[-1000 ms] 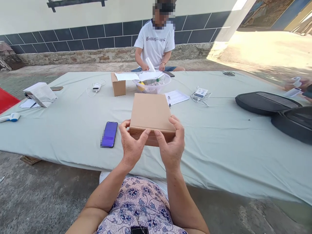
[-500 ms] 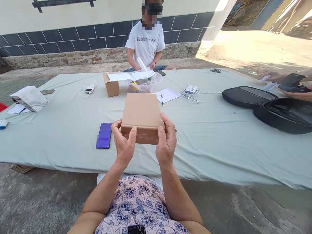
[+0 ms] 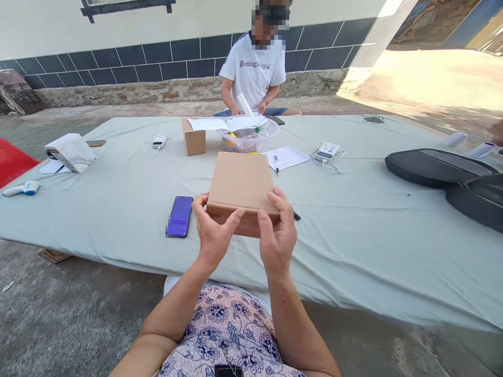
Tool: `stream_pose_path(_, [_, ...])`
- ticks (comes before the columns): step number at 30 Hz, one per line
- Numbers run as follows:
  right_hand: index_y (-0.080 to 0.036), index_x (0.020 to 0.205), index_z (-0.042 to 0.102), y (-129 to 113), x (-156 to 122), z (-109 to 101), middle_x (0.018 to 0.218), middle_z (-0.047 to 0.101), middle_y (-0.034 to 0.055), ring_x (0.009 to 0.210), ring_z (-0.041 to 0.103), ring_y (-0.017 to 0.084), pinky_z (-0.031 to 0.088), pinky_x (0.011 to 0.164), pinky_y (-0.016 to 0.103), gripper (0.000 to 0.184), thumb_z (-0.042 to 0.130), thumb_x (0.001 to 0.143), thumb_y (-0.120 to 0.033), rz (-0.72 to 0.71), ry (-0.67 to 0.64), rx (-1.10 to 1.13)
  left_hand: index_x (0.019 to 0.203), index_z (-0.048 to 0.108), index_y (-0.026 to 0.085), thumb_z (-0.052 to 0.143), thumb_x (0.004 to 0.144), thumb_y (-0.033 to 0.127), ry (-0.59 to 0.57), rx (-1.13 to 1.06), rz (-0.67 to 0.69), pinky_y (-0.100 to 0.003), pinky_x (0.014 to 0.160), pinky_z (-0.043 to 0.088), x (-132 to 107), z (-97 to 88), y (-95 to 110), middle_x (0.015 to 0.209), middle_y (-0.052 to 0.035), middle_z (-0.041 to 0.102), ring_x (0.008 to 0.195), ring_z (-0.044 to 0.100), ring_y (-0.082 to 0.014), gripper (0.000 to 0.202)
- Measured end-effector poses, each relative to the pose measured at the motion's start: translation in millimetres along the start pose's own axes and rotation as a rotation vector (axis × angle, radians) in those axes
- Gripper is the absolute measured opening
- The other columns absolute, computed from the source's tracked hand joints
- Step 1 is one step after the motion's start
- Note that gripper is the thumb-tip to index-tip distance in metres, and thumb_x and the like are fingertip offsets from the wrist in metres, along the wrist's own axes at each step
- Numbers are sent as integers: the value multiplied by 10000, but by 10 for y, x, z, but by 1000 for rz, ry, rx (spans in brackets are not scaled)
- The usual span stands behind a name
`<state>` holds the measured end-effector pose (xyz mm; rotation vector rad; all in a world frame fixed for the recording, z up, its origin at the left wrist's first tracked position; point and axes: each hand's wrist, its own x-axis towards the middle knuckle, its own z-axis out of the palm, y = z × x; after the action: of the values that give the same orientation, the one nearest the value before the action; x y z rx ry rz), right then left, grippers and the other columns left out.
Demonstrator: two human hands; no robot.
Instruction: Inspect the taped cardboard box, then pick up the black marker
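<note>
A flat brown cardboard box (image 3: 240, 183) is held over the pale green sheet (image 3: 338, 220) in front of me. My left hand (image 3: 214, 233) grips its near left corner, thumb laid on the front side. My right hand (image 3: 277, 233) grips the near right corner, fingers curled over the top edge. A purple-screened phone (image 3: 179, 215) lies on the sheet just left of my left hand. The tip of a dark pen (image 3: 297, 215) pokes out from behind my right hand.
Across the sheet a person in a white T-shirt (image 3: 254, 70) sits behind a clear bowl (image 3: 247, 137), a small brown box (image 3: 194, 139) and papers (image 3: 286, 156). Black cases (image 3: 436, 166) lie at right. A white packet (image 3: 70, 152) and a thermometer (image 3: 21, 189) lie at left.
Both hands keep hold of the box; my right fingers have shifted slightly along its corner. The other person's hands and dark device at the right edge have gone from view. The camera has swung.
</note>
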<state>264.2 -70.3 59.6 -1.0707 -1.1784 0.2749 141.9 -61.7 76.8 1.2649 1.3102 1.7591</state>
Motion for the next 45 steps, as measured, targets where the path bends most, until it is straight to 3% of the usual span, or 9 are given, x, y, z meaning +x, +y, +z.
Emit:
stream_pose_path(27, [-264, 1321, 642, -79, 5, -13, 1545, 580, 135, 1470, 534, 313, 409, 1219, 611, 346, 597, 996, -374, -35, 18, -57, 1237, 434, 246, 854, 765, 505, -14, -1, 69, -380, 1001, 537, -24, 37, 51, 1351, -128, 551, 1228, 616, -252, 683])
stream_pose_path(36, [-294, 1365, 609, -95, 1, -18, 1579, 543, 112, 1516, 479, 317, 360, 1247, 642, 375, 577, 994, -342, -94, -12, -43, 1229, 441, 257, 845, 763, 562, 16, 0, 168, -378, 1003, 528, -28, 6, 60, 1394, -125, 529, 1264, 603, -255, 687])
stream_pose_path(45, [-278, 1322, 618, -40, -12, -4, 1566, 546, 125, 1495, 499, 299, 377, 1241, 600, 350, 611, 978, -342, -81, 0, -17, 1227, 433, 255, 856, 767, 515, 13, -4, 163, -373, 1023, 523, -46, 33, 34, 1375, -118, 538, 1253, 606, -241, 677])
